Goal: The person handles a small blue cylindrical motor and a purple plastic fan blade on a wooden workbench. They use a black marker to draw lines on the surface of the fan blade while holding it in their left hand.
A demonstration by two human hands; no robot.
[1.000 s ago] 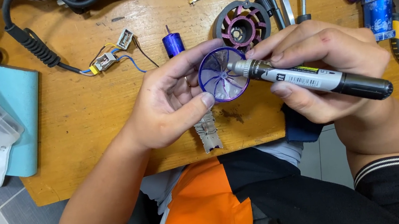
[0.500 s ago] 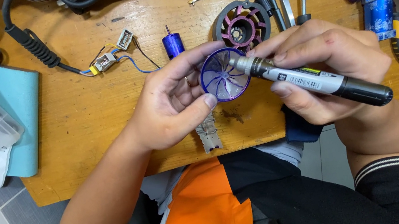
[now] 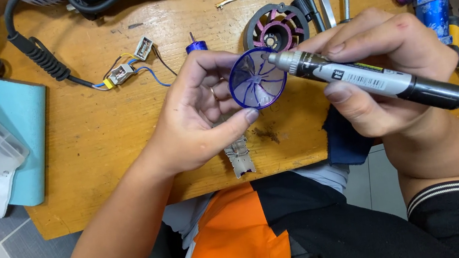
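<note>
Left hand (image 3: 192, 116) pinches purple fan disc (image 3: 258, 78) by its rim, above the wooden worktop (image 3: 123, 131). Right hand (image 3: 387, 67) grips black marker (image 3: 365, 78), fingers wrapped round it, tip at the disc's edge. White rectangular label with dark bars on marker barrel. Grey-purple ring housing (image 3: 276, 25) sits just behind.
</note>
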